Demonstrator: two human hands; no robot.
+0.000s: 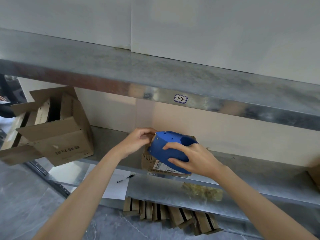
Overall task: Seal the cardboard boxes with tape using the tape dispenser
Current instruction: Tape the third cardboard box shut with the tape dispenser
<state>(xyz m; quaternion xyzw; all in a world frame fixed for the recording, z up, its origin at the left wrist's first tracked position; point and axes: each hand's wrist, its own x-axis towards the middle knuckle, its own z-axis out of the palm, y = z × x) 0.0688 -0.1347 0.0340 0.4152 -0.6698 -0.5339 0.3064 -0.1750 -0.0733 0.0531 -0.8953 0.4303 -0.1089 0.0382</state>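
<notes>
Right hand (192,160), left hand (138,141) on tape dispenser (166,149), long axis diagonal, teeth upper-left

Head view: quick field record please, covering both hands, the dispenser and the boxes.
right hand: grips blue tape dispenser from above
left hand: pinches the dispenser's toothed front end; tape not visible
small box: under the dispenser, on shelf, label visible
open box: left on the shelf, flaps up, unsealed
pen: lies on paper

Handwritten "+2" sticker (180,98) on shelf edge (242,108) (blue-bordered)
</notes>
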